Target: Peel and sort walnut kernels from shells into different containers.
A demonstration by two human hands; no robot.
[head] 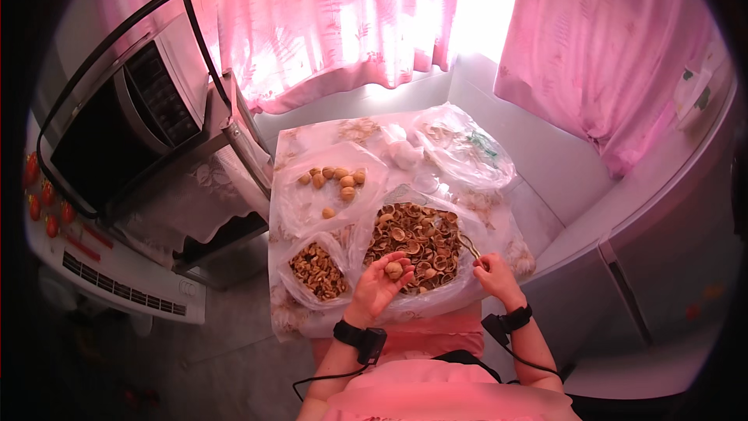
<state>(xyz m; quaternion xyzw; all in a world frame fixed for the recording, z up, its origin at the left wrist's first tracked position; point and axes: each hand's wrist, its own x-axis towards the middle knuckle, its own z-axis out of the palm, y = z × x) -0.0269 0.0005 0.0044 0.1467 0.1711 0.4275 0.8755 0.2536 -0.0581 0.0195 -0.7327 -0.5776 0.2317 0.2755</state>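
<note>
A whole walnut [394, 271] rests in my left hand [378, 286], palm up above the near left part of a bag of cracked walnut shells [416, 240]. At the right side of that bag, my right hand [495, 276] grips a metal nutcracker [469, 247] by its handle end. Left of the shells, a smaller plastic bag holds walnut kernels [318, 272]. Behind it, several whole walnuts [347, 181] lie on another spread plastic bag [292, 202].
The bags stand on a small table with a patterned cover [520, 251]. At its back right lies a plastic bag [467, 146] with pale contents. A microwave oven [125, 111] on a stand is at the left; pink curtains [327, 23] hang behind.
</note>
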